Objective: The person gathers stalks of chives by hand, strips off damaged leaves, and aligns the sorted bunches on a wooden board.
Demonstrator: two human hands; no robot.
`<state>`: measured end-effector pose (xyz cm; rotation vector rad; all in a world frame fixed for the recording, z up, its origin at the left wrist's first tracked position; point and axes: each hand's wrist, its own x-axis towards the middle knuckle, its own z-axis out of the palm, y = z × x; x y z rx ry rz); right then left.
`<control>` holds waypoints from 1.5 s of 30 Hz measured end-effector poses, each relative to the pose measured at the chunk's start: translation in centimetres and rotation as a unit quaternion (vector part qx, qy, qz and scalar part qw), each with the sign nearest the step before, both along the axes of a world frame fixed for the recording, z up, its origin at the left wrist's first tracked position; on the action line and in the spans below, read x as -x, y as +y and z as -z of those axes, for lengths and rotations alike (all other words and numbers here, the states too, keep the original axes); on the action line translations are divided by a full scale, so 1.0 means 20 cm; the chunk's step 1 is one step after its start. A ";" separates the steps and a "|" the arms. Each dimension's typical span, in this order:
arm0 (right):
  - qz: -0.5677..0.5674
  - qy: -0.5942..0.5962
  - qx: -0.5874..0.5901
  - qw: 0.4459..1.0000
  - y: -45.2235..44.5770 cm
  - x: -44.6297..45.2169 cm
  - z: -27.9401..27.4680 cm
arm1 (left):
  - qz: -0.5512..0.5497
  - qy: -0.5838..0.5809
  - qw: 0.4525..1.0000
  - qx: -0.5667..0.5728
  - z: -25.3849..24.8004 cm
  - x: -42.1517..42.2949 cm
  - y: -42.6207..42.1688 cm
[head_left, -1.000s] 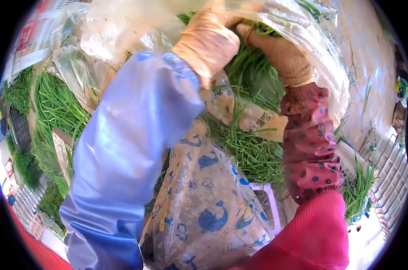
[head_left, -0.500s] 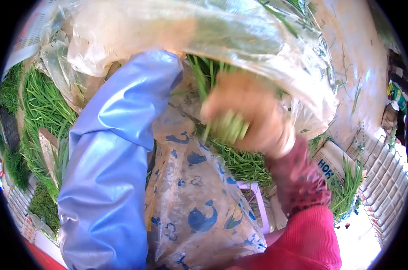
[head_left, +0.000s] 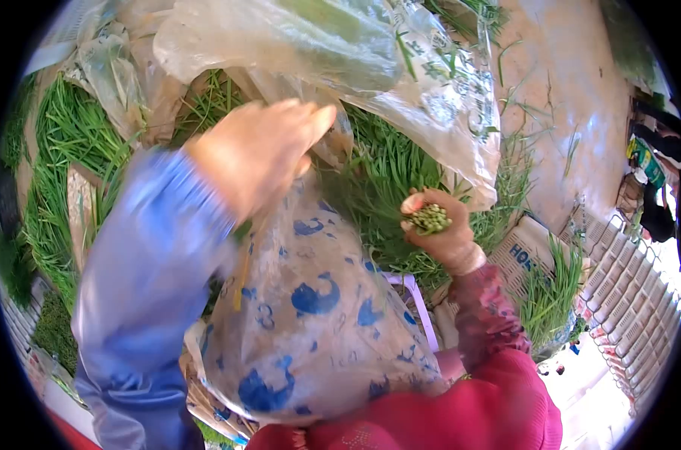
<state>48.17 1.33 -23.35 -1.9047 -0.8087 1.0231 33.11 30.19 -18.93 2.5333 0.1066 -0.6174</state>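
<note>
Stems (head_left: 432, 219) clamped in the right hand (head_left: 456, 240) look light, pliant, easily bruised, best gripped near their ends; the blurred left hand's (head_left: 261, 154) thumb stands apart.

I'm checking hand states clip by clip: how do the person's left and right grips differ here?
The left grip is motion-blurred, fingers extended, nothing visibly held; the right grip is sharper and closed around a bunch of thin green stems. The left extends from a glossy blue sleeve, the right from a dark-spotted red sleeve. The left sits higher in view than the right. Both emerge from long sleeves.
</note>
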 end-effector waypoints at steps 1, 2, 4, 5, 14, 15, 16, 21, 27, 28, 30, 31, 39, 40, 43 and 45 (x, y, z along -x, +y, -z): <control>-0.031 -0.042 -0.025 0.998 -0.01 0.03 0.00 | -0.027 -0.045 0.998 0.027 -0.14 0.14 -0.03; -0.017 -0.070 0.005 0.997 -0.04 0.06 0.00 | -0.066 -0.050 0.994 0.077 -0.28 0.26 -0.04; 0.011 -0.021 -0.012 1.000 -0.02 0.09 -0.06 | -0.195 -0.027 0.965 0.174 -0.61 0.49 -0.11; 0.040 0.026 -0.030 0.998 0.01 0.09 -0.08 | -0.285 -0.006 0.934 0.215 -0.75 0.61 -0.17; 0.046 0.063 -0.312 0.947 0.05 -0.27 -1.09 | -0.615 -0.207 0.637 0.417 -1.06 1.57 -0.90; 0.045 0.071 -0.349 0.933 0.03 -0.26 -1.21 | -0.620 -0.217 0.619 0.430 -1.06 1.61 -0.97; 0.032 0.066 -0.357 0.931 0.00 -0.28 -1.24 | -0.629 -0.252 0.597 0.431 -1.07 1.58 -1.04; 0.003 -0.097 -0.239 0.966 -0.02 -0.47 -1.05 | -0.512 -0.293 0.489 0.643 -1.04 1.58 -1.34; -0.096 -0.243 -0.230 0.937 0.17 0.14 -1.54 | -0.328 -0.310 0.434 0.780 -0.85 1.49 -1.52; -0.191 -0.306 -0.282 0.889 0.17 0.30 -1.62 | -0.323 -0.323 0.427 0.780 -0.84 1.46 -1.55; -0.363 -0.412 -0.398 0.735 0.17 0.69 -1.75 | -0.281 -0.337 0.408 0.801 -0.83 1.46 -1.59; -0.436 -0.456 -0.456 0.628 0.21 0.88 -1.80 | -0.281 -0.343 0.407 0.799 -0.83 1.47 -1.59; -0.751 -0.305 -0.485 0.327 0.04 1.85 -1.56 | -0.400 -0.494 0.222 0.739 -0.76 1.61 -1.66; -0.784 -0.257 -0.495 0.272 0.01 1.89 -1.55 | -0.363 -0.578 0.207 0.701 -0.77 1.61 -1.67; -0.839 -0.155 -0.452 0.262 -0.15 1.96 -1.23 | -0.303 -0.697 0.173 0.627 -0.74 1.69 -1.70; -0.860 -0.099 -0.398 0.305 -0.18 1.98 -1.17 | -0.280 -0.716 0.191 0.611 -0.75 1.74 -1.75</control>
